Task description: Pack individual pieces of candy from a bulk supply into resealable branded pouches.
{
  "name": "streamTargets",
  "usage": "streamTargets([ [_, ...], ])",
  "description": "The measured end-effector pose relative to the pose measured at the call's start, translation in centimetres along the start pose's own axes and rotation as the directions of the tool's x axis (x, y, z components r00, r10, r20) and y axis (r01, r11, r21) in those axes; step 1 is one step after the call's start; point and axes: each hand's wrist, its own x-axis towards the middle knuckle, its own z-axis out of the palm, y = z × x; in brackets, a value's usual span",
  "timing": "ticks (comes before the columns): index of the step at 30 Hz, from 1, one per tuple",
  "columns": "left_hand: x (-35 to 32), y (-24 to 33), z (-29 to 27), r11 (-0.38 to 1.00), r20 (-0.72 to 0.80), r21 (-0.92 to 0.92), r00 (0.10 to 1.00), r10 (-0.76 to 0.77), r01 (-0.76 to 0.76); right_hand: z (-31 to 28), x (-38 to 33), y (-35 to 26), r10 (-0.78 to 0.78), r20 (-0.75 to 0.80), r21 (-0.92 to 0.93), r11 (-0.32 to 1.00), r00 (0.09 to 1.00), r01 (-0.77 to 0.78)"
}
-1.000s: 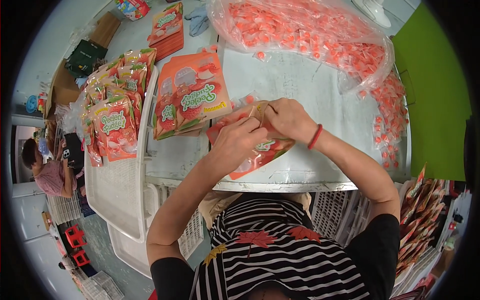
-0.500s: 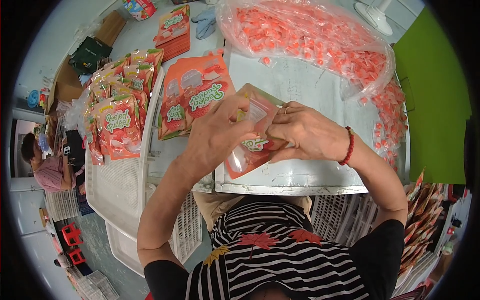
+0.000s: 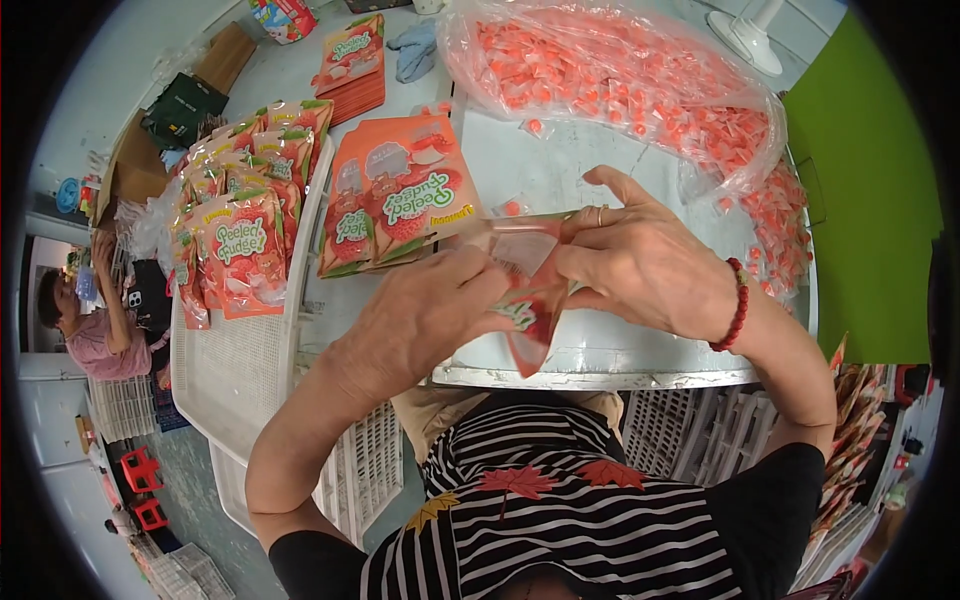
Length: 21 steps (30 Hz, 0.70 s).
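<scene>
A pink printed pouch [image 3: 528, 250] is held up between both hands over the near part of the table. My left hand [image 3: 430, 310] is closed on its left side, fingers pinched near the upper edge. On the opposite side my right hand [image 3: 650, 260] grips the pouch with thumb and fingers, its index finger raised. The pouch is creased and tilted; its mouth is partly hidden by my fingers. Just left of it, flat pouches [image 3: 410, 190] lie overlapping on the table. A small clear packet with an orange-red piece [image 3: 513, 208] lies right behind the held pouch.
Filled pouches [image 3: 240, 235] crowd a white mesh tray [image 3: 230, 360] at the left. A large clear bag of small packets [image 3: 620, 75] stretches across the back, with loose packets [image 3: 778, 230] down the right. A pouch stack [image 3: 355, 85] and blue cloth [image 3: 412, 50] sit at the far left.
Both hands have moved apart, pulling at the pouch, which is now more upright and creased. My right hand has shifted right and lifted its index finger. The background person has raised an arm.
</scene>
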Motion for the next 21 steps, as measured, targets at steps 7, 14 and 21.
streamTargets([
  [7,-1.5,0.8,-4.4,0.968,0.039,0.007,0.967,-0.25,0.25,7.5,1.4,4.7,0.192,-0.579,0.367,0.929,0.792,0.043],
  [14,-2.6,0.2,-4.1,0.951,0.078,0.134,0.954,-0.29,0.278,20.7,5.6,4.3,0.242,-0.438,0.037,0.967,0.866,-0.252],
  [21,-3.7,-0.8,-0.6,0.96,0.135,0.226,0.971,-0.198,0.165,21.9,7.3,4.5,0.241,-0.498,-0.048,0.952,0.833,-0.304],
])
